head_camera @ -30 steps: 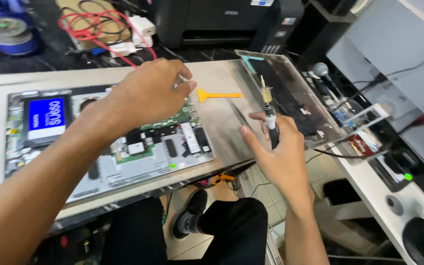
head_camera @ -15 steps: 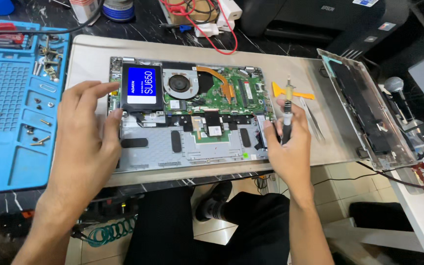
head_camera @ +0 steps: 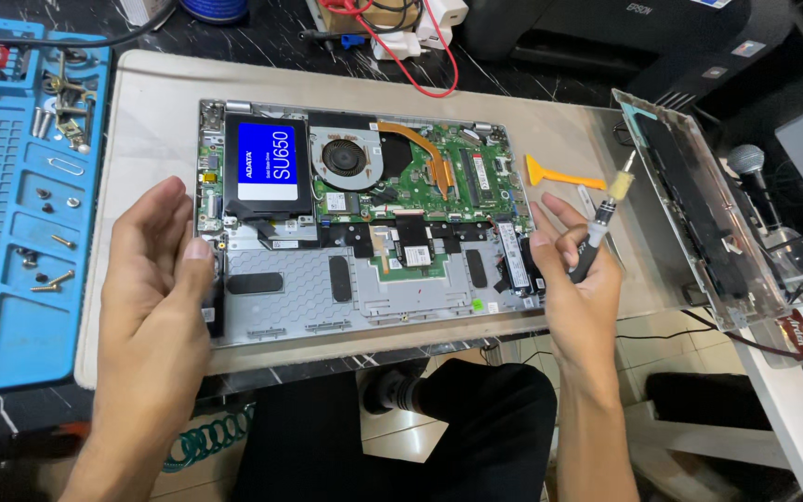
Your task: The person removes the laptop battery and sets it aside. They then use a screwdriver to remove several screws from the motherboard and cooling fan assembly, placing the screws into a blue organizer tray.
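The left hand [head_camera: 155,279], pressed flat half a second ago, is now lifted open-fingered off the opened grey laptop [head_camera: 364,223], while the black-handled screwdriver [head_camera: 598,228] is kept gripped in the right hand [head_camera: 576,288].

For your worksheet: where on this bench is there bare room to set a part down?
Bare beige mat between the blue tray and the opened laptop, and beyond the orange pry tool. Crowded: the tray's screw pockets and the cable clutter behind.
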